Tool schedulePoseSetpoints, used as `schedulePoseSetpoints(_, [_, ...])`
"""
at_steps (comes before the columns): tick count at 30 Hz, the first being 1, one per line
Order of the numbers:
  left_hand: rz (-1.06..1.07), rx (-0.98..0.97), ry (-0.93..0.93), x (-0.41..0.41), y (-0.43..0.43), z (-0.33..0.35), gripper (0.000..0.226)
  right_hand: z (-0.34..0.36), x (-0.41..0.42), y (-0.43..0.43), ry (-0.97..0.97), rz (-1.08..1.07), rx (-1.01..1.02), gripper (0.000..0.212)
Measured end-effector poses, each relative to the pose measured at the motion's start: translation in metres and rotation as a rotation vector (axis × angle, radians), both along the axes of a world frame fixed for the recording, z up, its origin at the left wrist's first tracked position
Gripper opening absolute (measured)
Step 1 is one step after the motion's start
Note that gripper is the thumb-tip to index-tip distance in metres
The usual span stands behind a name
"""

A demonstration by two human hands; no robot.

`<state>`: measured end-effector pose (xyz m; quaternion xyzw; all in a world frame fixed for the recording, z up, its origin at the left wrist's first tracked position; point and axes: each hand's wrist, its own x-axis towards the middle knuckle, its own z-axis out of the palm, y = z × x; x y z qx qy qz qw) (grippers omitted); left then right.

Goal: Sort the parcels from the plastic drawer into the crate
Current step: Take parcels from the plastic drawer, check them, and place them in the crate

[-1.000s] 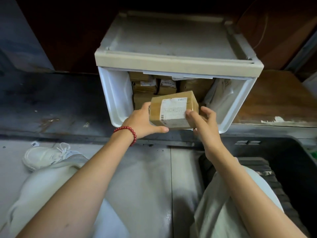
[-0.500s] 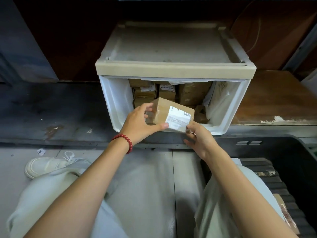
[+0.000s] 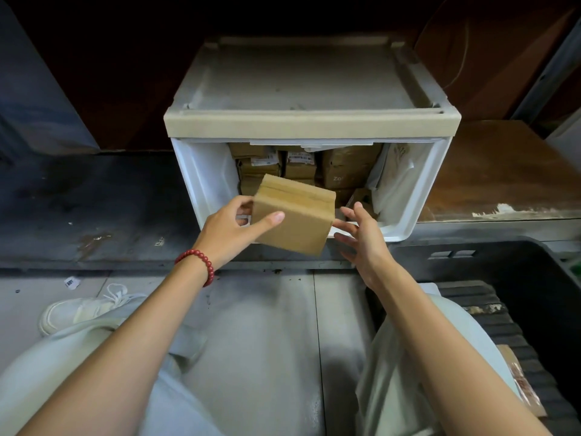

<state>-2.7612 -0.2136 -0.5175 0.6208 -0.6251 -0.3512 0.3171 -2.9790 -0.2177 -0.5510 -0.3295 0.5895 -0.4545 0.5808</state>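
A white plastic drawer is pulled out of its beige unit, with several brown cardboard parcels stacked at its back. My left hand, with a red bead bracelet on the wrist, grips a small brown cardboard parcel in front of the drawer, plain side up. My right hand is just right of that parcel, fingers spread, fingertips near its right edge; contact is unclear. The black crate stands at the lower right, with one flat parcel on its ribbed floor.
The drawer unit stands on a dark low platform; a worn wooden surface lies to its right. My knees in pale trousers and a white shoe are on the grey tiled floor below.
The parcel has been turned over, so its white label no longer faces me. My right hand has let go of it and opened; my left hand still holds it.
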Motion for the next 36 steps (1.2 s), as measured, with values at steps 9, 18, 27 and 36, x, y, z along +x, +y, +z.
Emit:
schedulePoseSetpoints(9, [0.020,-0.025,-0.040,-0.014,-0.002,-0.007,0.079,-0.003,0.004,0.003,0.086,0.115,-0.043,0.035])
schedulePoseSetpoints(18, [-0.075,-0.074,0.023,-0.059,-0.005,-0.002,0.073,0.023,-0.059,0.009,0.066,0.090,-0.060,0.021])
schedulePoseSetpoints(27, [-0.293,-0.139,0.061,-0.196,0.001,0.010,0.056,0.028,-0.170,0.067,0.122,-0.118,0.004,0.064])
schedulePoseSetpoints(36, [-0.541,-0.092,-0.005,-0.315,0.063,-0.010,0.071,0.005,-0.279,0.150,0.091,-0.317,0.047,0.046])
